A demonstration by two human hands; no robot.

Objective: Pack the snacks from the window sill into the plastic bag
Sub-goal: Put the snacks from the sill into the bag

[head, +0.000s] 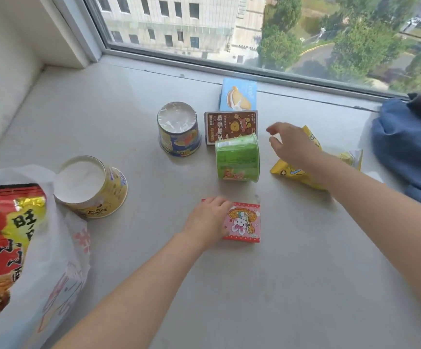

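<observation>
From the head camera, the left hand is lying on the pink and red snack box on the grey window sill, its fingers curling over the box's left part and gripping it. The right hand is hovering above the yellow snack packet, fingers spread and loosely bent, holding nothing; whether it is touching the packet cannot be told.

Just left of the right hand, the green cup is lying on its side, and just beyond that cup the brown box with a lion drawing is lying flat, touching or nearly touching it. Farther out, toward the window, the light blue box is sitting against the brown one. Left of the brown box, the blue and yellow cup is standing bottom up.

Well left of the left hand, the yellow cup is resting tilted with its white end turned up, touching the white plastic bag at the near left edge. Inside the bag's mouth a red and yellow snack pack is showing. Right of the right forearm, a blue cloth bundle is lying on the sill by the window frame.
</observation>
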